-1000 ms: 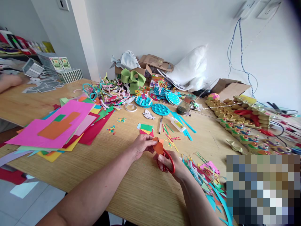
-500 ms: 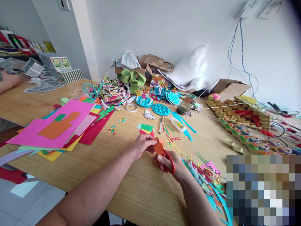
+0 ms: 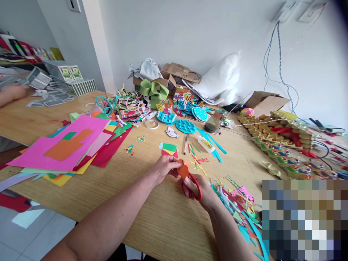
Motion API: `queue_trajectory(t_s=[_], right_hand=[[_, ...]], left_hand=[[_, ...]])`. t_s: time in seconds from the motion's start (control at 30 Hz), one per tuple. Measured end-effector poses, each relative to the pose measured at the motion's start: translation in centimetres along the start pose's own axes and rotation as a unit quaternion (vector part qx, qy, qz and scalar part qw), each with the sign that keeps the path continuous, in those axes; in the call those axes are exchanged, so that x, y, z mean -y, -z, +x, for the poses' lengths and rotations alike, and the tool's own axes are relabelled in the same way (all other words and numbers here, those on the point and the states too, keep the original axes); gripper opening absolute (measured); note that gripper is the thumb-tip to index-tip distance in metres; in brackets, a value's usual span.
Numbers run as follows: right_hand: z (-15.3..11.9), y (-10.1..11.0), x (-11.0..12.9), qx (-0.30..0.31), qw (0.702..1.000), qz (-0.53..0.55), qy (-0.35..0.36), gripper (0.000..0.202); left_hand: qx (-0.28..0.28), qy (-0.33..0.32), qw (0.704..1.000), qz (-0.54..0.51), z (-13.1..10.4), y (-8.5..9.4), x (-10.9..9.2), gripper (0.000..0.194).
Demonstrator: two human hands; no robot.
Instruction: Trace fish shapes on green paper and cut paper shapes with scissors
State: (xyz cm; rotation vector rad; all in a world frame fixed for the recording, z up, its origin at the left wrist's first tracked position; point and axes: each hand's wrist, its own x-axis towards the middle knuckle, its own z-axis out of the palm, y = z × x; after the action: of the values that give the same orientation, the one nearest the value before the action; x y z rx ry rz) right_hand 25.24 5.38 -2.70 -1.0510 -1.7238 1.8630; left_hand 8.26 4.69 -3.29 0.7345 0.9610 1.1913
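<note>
Between the fingers of my left hand is a small piece of orange paper, held above the table. My right hand grips red-handled scissors, fingers wrapped round the loops. The blades are mostly hidden behind the paper, at its edge. Just beyond my hands lies a small stack of coloured paper pieces, green uppermost. A pen, a glue bottle and thin paper strips lie close by. Further back sit a cut-out fish and a blue disc.
Coloured paper sheets are piled on the left. Paper scraps lie beside my right forearm. A glass jar, cardboard boxes and egg trays stand farther back. Another person's hand is among grey cards at far left.
My hands stay almost in place, and the orange paper and scissors shift only very slightly. The other person's hand at far left has moved a little to the right.
</note>
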Motion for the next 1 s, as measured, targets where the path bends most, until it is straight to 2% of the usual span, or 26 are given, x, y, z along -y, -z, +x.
queue_trajectory(t_s=[0.5, 0.77, 1.0], right_hand=[[0.04, 0.14, -0.48, 0.001, 1.0, -0.002, 0.014, 0.054], [0.07, 0.05, -0.3, 0.001, 1.0, -0.004, 0.005, 0.053], [-0.06, -0.15, 0.21, 0.002, 1.0, -0.005, 0.0, 0.053]], left_hand=[[-0.003, 0.007, 1.0, -0.001, 0.13, 0.13, 0.1, 0.03], [-0.023, 0.0, 1.0, 0.004, 0.07, 0.04, -0.08, 0.028], [-0.011, -0.004, 1.0, 0.008, 0.1, -0.01, 0.03, 0.026]])
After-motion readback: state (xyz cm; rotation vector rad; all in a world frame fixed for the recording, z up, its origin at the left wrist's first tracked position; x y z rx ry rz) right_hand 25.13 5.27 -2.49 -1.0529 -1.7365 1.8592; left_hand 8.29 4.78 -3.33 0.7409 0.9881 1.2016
